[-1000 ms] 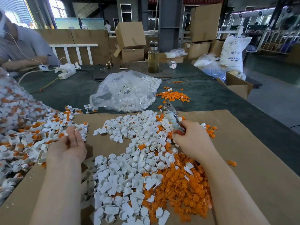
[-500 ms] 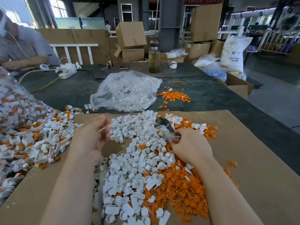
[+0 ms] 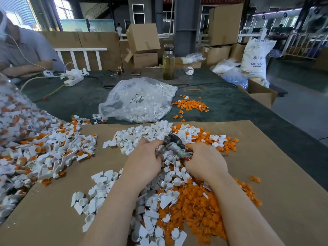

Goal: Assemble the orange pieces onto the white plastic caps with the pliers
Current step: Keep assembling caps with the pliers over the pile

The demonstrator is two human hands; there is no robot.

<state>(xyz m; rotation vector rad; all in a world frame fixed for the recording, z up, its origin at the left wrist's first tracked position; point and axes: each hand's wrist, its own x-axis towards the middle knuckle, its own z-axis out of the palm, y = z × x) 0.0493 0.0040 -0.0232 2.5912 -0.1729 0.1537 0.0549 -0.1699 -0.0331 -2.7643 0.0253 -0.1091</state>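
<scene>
Holding the pliers (image 3: 174, 145), your right hand (image 3: 205, 161) has its fingers curled tight around the red handles, so that grip is grasping the tool. The metal nose of the pliers points up and to the left, over the white plastic caps (image 3: 142, 139). Your left hand (image 3: 144, 159) sits just beside the right one, with its fingers bent down and its fingertips near the pliers' nose. You cannot tell if that grip is pinching a small piece, because the fingers hide it.

Both hands are over the sheet of brown cardboard (image 3: 266, 166) that covers the near part of the table (image 3: 230, 103). The white caps lie in a heap from the middle of the cardboard down to its near edge. The orange pieces (image 3: 195, 206) lie in a heap under your right arm, touching the white heap. A mixed pile of white and orange parts (image 3: 44, 151) lies at the left edge. Farther back on the table sit a clear plastic bag (image 3: 138, 100) of white parts and a glass bottle (image 3: 168, 63).
</scene>
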